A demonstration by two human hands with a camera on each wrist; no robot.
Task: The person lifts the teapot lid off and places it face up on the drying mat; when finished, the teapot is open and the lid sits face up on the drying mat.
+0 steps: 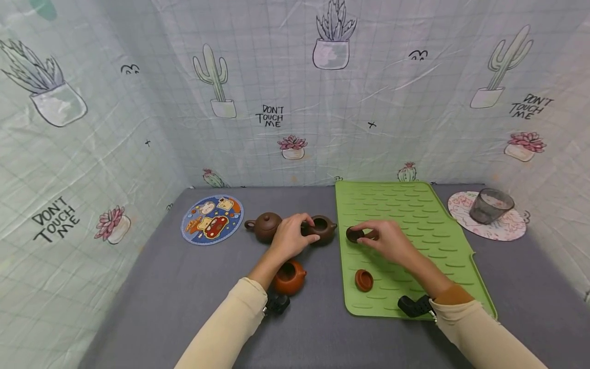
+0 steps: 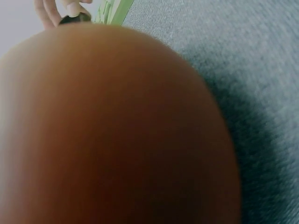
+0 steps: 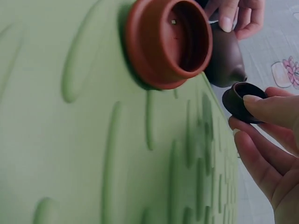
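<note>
Here, dark lid point(image 3: 237, 105), grey tabletop point(image 1: 152, 292), cactus-printed cloth point(image 1: 299, 87)

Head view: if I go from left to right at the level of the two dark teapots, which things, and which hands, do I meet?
Round blue mat, lidded dark teapot, left hand, open dark teapot, small dark lid, right hand, grey glass.

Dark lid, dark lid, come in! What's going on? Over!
Right hand pinches dark lid. Left hand holds open dark teapot. Orange lid on green mat, seemingly not in the way.
</note>
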